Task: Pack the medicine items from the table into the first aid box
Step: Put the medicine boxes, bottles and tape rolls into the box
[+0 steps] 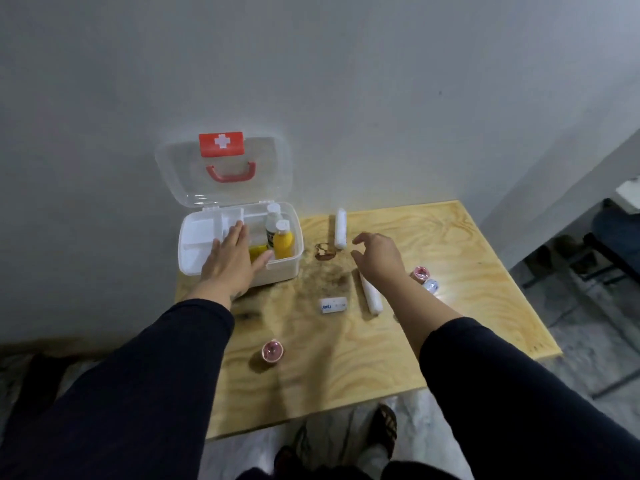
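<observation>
The white first aid box [277,270] stands open at the table's back left, its clear lid [221,168] leaning on the wall. Inside stand a yellow bottle [283,240] and a white-capped bottle [272,221]. My left hand [232,261] rests flat on the box's front rim, fingers spread. My right hand [377,254] hovers open over the table, near a white gauze roll [340,228]. A second white roll [371,296] lies under my right forearm. A small white packet [333,304], a pink tape roll [272,351], another pink roll [421,273] and a white roll [430,285] lie about.
The plywood table [450,244] stands against a grey wall. A brown stain with a small brown item [323,251] marks its middle. Dark furniture [609,244] stands at the right. My sandalled feet [384,427] show below the table's front edge.
</observation>
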Demonstrator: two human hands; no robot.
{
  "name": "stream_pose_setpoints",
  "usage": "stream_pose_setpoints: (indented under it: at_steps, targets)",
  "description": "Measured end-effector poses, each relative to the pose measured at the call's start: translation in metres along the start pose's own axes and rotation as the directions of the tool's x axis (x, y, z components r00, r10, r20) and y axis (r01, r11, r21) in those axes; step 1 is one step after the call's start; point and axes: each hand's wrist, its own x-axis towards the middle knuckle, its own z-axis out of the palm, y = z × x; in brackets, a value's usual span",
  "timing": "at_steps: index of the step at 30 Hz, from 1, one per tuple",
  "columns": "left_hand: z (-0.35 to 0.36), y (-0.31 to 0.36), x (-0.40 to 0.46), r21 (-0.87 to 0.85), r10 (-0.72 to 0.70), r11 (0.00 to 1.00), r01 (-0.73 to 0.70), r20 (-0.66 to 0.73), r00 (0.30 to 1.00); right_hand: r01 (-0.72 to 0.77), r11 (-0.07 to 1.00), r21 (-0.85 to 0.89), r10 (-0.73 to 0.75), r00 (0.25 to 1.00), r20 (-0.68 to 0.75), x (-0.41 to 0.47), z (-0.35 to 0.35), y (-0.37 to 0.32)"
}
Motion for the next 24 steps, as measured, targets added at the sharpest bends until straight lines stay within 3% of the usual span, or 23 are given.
stream_pose_setpoints:
  at_steps: [4, 12, 17, 21, 24]
  targets:
    - [0.003, -0.002, 0.003, 0.016, -0.001, 1.0, 0.002, -0.01, 1.0, -0.126, 0.992, 0.005, 0.126, 0.991, 0.034, -0.017, 0.016, 0.034]
    - [-0.004, -0.001, 0.007, 0.145, 0.057, 0.988, -0.052, -0.025, 0.998, -0.107, 0.989, 0.1, 0.113, 0.992, -0.054, -0.03, 0.034, 0.043]
    - [-0.018, 0.034, 0.005, 0.163, 0.186, 0.972, -0.168, -0.104, 0.977, -0.2, 0.971, 0.129, 0.219, 0.962, -0.165, -0.036, 0.001, 0.058]
    - [-0.014, 0.085, 0.006, 0.214, 0.389, 0.912, -0.351, -0.177, 0.904, -0.32, 0.936, 0.145, 0.344, 0.919, -0.193, -0.044, -0.027, 0.084]
    - [-0.002, 0.124, 0.001, 0.221, 0.488, 0.862, -0.456, -0.119, 0.865, -0.424, 0.891, 0.16, 0.449, 0.875, -0.182, -0.052, -0.039, 0.104]
